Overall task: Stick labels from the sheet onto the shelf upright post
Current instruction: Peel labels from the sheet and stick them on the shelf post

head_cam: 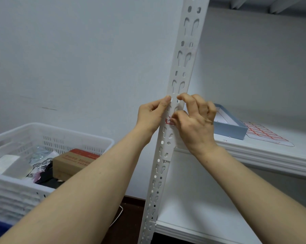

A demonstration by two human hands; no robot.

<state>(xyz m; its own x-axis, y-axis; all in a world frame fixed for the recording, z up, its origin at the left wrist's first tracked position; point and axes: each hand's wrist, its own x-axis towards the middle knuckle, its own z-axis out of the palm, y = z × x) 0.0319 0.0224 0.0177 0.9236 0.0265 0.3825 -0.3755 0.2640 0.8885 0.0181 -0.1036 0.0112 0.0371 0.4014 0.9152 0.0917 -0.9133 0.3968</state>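
Note:
A white perforated shelf upright post (181, 67) runs from the top right down to the bottom middle. A small white label with a red border (169, 121) lies on the post at mid-height. My left hand (151, 115) grips the post's left edge, thumb up along it. My right hand (194, 118) is at the post's right side; its thumb presses on the label and its fingers curl above it. The label sheet (265, 133), white with a grid of red-bordered labels, lies on the shelf board to the right.
A light blue open box (231, 127) stands on the white shelf board (272, 155) beside the sheet. A lower shelf board (192, 224) sits beneath. A white slotted basket (25, 138) at the left holds a cardboard box (73, 160) and packets.

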